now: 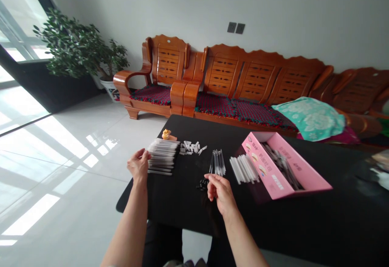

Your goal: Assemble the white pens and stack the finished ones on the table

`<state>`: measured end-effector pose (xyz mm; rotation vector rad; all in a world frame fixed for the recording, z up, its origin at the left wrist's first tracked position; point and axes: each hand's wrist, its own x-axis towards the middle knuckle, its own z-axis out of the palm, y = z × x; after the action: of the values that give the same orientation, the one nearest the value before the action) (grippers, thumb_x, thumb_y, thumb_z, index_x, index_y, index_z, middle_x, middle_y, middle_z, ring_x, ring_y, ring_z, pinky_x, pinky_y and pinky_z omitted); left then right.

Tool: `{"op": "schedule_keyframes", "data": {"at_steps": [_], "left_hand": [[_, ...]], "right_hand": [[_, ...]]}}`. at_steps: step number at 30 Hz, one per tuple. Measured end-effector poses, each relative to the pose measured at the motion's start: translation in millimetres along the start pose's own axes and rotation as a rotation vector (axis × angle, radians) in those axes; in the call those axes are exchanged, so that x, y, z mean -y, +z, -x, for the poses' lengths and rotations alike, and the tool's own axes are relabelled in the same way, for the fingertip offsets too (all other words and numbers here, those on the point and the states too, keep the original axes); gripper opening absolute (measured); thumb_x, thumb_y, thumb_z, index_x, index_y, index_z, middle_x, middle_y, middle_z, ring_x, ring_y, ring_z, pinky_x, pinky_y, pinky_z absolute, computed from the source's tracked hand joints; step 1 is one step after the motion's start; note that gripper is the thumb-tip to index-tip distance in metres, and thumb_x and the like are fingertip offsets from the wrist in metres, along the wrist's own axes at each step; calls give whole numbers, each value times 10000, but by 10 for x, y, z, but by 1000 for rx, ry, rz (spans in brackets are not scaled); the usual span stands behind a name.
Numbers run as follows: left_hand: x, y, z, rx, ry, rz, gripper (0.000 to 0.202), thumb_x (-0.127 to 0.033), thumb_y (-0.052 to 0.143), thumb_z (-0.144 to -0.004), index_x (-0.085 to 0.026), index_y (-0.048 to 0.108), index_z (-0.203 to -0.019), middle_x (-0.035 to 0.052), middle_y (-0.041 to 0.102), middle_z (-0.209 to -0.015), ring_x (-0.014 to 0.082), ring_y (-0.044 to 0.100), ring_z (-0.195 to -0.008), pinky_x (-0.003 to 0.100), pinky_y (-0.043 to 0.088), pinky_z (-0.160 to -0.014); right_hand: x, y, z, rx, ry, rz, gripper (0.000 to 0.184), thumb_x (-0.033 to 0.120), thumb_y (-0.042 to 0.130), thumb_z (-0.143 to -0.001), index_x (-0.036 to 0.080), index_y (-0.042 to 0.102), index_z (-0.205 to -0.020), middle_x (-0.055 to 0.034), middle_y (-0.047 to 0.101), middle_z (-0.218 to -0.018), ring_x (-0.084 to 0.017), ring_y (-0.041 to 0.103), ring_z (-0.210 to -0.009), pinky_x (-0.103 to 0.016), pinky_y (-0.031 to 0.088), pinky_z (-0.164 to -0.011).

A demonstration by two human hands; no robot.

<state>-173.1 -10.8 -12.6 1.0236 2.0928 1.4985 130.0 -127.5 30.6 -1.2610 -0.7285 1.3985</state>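
Observation:
My left hand (pixel 139 165) is at the left end of a row of pale, translucent pens (pixel 162 157), its fingers loosely curved and apart, with nothing visible in them. My right hand (pixel 221 192) hovers over the near middle of the table, thumb and forefinger pressed together; whether something small is between them cannot be made out. Just beside its fingertips lie small black caps (pixel 201 184), partly hidden by the hand. Beyond it is a bundle of thin dark-filled pen refills (pixel 217 161). White tubes (pixel 244 169) lie side by side to its right.
Small white pieces (pixel 191 148) and an orange-yellow figurine (pixel 167 135) lie farther back on the black table (pixel 182 198). A pink box (pixel 291 169) holding dark thin items stands right. Behind are a wooden sofa (pixel 243 72) and a potted plant (pixel 82 52).

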Motion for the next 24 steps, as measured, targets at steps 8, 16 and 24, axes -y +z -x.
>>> {"op": "schedule_keyframes", "data": {"at_steps": [8,16,24], "left_hand": [[-130,-80,80,-5,-61,6,428,-441,614,-747,-179,721,-1068,37,721,-653,253,714,-820,386,519,-863],[-63,-57,61,-3,-41,-37,394,-421,591,-758,-181,725,-1039,36,708,-636,260,707,-819,398,507,-876],[-215,-17,200,-85,28,133,410,-371,588,-780,-186,676,-1135,23,695,-693,210,715,-715,321,542,-759]], "right_hand": [[21,-117,-24,-63,-17,9,410,455,732,-683,106,666,-888,45,537,-444,-89,458,-334,-183,292,-312],[43,-669,-255,-373,-155,403,382,453,611,-759,125,673,-945,34,546,-466,-112,479,-352,-200,304,-336],[9,-1136,-429,-590,-157,1176,232,271,542,-831,169,710,-954,-89,717,-750,-227,669,-753,-296,449,-666]]}}
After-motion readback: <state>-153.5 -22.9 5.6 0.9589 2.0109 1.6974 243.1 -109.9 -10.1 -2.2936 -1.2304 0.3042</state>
